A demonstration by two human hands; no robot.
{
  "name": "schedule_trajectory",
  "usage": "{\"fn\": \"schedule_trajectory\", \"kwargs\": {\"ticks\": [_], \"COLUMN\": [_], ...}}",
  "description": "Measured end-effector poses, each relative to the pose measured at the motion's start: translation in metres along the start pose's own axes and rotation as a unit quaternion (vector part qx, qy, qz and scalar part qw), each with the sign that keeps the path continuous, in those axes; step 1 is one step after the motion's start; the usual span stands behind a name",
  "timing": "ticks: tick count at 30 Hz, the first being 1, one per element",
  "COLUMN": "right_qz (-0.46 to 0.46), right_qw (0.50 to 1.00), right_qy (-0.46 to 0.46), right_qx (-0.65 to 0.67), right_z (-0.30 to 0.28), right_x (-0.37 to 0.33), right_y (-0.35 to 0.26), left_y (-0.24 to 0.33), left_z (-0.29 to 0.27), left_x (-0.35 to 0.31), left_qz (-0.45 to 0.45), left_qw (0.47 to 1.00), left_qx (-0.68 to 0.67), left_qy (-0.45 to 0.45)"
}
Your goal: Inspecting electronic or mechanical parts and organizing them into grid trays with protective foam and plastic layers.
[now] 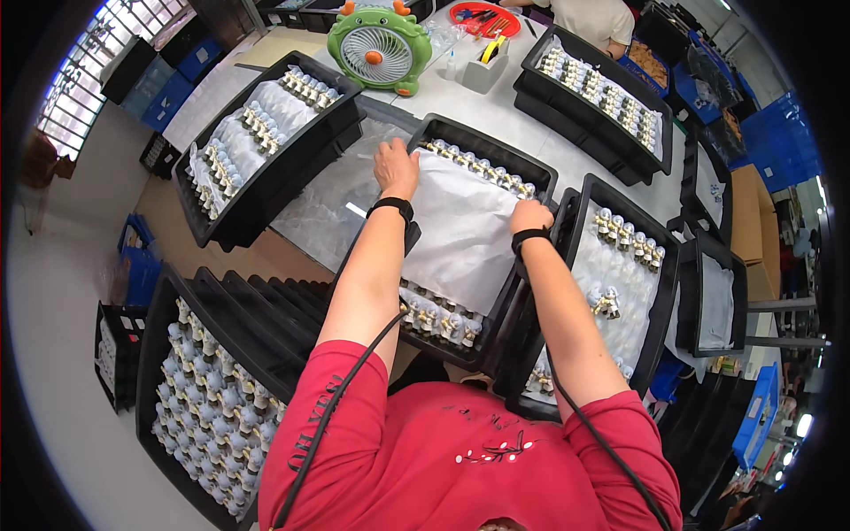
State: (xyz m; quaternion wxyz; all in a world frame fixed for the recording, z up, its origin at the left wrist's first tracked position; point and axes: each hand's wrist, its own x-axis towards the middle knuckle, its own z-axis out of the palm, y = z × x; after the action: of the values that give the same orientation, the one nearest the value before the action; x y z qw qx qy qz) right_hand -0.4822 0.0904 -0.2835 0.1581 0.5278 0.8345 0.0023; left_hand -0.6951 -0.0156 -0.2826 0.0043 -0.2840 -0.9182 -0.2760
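Note:
A white sheet lies over the middle of a black tray in front of me. My left hand is closed at the sheet's far left corner, by the tray's left rim. At the far right corner, my right hand is also closed on the sheet's edge. Fingertips of both hands are partly hidden. Beyond the sheet stands a row of small figurines with pale blue-grey tops. More figurines show at the tray's near end.
Black trays of figurines stand at the left, far right, right and lower left. A green fan, a tape dispenser and a red tray of tools sit at the back. Another person is beyond.

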Motion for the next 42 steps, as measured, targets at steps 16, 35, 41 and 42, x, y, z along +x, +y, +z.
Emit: {"fn": "schedule_trajectory", "kwargs": {"ticks": [16,35,41,42], "right_qz": [0.193,0.136,0.21,0.214], "right_qw": [0.875,0.658,0.478,0.454], "right_qy": [0.023,0.02,-0.047,-0.054], "right_qx": [0.444,0.74,0.852,0.863], "right_z": [0.018,0.028,0.032,0.035], "right_x": [0.039,0.016,0.028,0.032], "right_y": [0.056,0.043,0.04,0.044], "left_y": [0.018,0.004,0.008,0.014], "left_z": [-0.003,-0.003,-0.027,-0.031], "left_x": [0.022,0.024,0.038,0.037], "left_qz": [-0.046,0.068,0.021,0.022], "left_qw": [0.991,0.983,0.944,0.935], "left_qx": [0.014,0.028,0.089,0.081], "left_qy": [-0.124,-0.169,-0.316,-0.343]}}
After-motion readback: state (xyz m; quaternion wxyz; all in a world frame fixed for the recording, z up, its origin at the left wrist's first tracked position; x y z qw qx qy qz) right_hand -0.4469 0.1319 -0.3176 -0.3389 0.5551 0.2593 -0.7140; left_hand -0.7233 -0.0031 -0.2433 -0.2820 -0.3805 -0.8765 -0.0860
